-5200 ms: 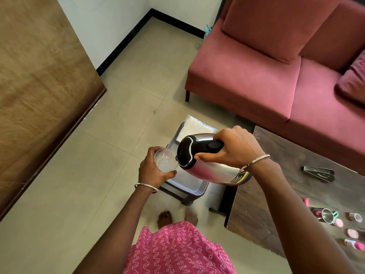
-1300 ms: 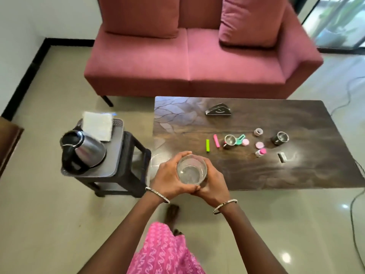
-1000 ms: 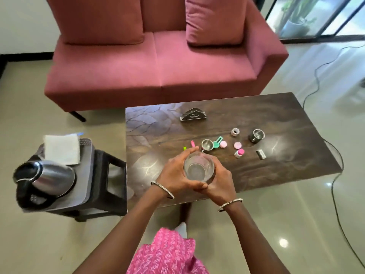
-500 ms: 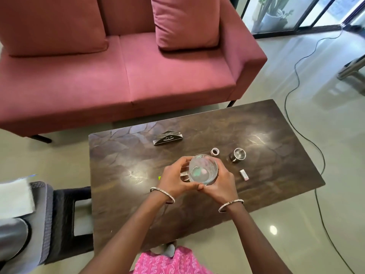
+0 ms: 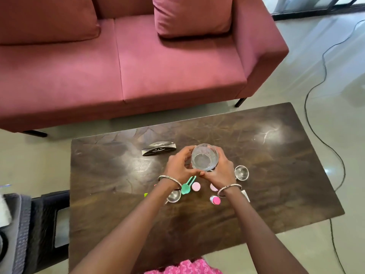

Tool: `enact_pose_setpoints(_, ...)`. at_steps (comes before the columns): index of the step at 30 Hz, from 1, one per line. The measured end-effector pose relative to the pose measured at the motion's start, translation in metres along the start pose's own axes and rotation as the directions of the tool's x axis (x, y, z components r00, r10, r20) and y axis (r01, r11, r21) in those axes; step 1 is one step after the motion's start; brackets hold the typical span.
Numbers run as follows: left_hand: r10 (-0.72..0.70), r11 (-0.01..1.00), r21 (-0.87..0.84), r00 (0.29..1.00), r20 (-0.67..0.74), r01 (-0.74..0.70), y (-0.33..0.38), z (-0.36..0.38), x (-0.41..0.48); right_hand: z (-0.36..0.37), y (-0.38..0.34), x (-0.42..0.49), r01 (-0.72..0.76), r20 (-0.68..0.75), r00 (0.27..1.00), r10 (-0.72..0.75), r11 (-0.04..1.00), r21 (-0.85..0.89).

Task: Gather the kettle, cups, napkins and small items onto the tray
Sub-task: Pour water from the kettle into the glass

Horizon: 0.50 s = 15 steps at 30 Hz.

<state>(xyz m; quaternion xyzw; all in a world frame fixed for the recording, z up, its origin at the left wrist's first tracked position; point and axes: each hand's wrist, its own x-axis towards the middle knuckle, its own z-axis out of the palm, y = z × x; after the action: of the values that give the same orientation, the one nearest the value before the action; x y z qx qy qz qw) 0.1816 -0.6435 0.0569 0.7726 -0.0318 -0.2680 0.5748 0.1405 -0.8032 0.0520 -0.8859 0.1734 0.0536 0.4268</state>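
From the head view, the left hand (image 5: 178,167) and right hand (image 5: 222,172) share one grip, both clenched around a clear glass (image 5: 204,157) held upright over the dark desk (image 5: 118,175). A steel cup (image 5: 241,172) stands just right of the grip, another steel cup (image 5: 173,195) under the left wrist. A green scoop (image 5: 186,186) and pink caps (image 5: 196,186) lie just nearer than the grip. The grey tray (image 5: 19,224) sits far left.
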Motion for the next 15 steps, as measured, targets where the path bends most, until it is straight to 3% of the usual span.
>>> enact_pose_setpoints(15,-0.125,0.982,0.112,0.972,-0.197,0.149,-0.069,0.06,0.153,0.029,0.102,0.158,0.003,0.178,0.984,0.011,0.997,-0.075)
